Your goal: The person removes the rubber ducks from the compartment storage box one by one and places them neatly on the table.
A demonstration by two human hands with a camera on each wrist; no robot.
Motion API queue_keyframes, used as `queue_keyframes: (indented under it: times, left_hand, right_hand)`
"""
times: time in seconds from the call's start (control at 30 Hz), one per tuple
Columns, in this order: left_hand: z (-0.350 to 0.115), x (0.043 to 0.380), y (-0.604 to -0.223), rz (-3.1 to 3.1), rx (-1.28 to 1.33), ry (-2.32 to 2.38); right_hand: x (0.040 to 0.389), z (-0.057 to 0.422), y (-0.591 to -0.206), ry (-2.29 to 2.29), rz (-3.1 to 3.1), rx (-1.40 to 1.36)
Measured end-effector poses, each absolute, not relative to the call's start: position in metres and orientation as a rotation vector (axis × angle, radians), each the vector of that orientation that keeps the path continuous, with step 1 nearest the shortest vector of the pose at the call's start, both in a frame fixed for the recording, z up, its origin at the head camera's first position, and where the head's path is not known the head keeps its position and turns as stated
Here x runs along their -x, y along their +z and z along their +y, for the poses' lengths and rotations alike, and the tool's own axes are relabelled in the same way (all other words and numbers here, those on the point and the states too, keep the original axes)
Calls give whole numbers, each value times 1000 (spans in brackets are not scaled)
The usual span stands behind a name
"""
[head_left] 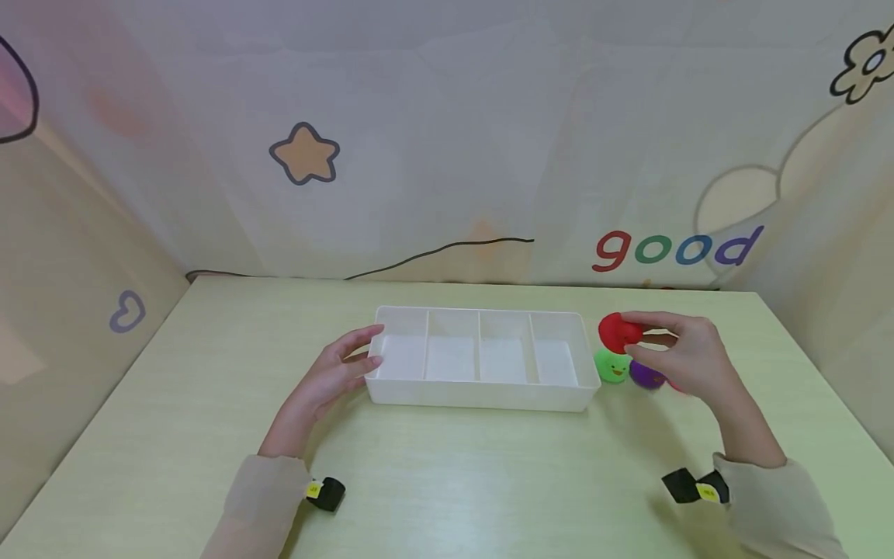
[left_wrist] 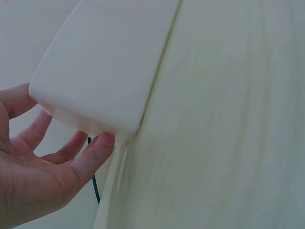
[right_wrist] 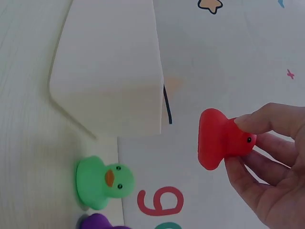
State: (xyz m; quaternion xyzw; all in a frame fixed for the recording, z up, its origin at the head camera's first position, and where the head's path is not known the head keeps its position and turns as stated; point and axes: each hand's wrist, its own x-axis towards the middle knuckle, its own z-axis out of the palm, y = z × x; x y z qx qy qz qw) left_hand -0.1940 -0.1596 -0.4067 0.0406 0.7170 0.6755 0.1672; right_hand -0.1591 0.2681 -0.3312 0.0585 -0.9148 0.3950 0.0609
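Note:
A white box with several compartments in a row lies on the table, its left end gripped by my left hand. In the left wrist view, those curved fingers meet the end of the box. My right hand pinches a red toy duck between thumb and fingers, raised off the table to the right of the box. Below it sit a green toy duck and a purple toy duck. A pinkish-red thing shows only in part behind the right hand.
The pale wooden table extends in front of the box and to both sides. Behind it hangs a light curtain with a printed star and the word "good". Black bands are worn at both sleeves.

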Motion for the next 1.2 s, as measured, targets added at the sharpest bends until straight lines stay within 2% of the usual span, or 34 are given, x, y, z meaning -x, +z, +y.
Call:
queue_keyframes:
  times: [0.43,0.83,1.2]
  left_hand:
    - [-161,195,-408,2038,-118,1928]
    - [-159,195,-408,2048,-108,1921]
    - [-160,195,-409,2050,-107,1924]
  right_hand:
    - [168,344,-363,1264,-2736,65]
    - [155,369,-356,1150,-2779,144]
    - [182,435,-416,1080,-2783,268]
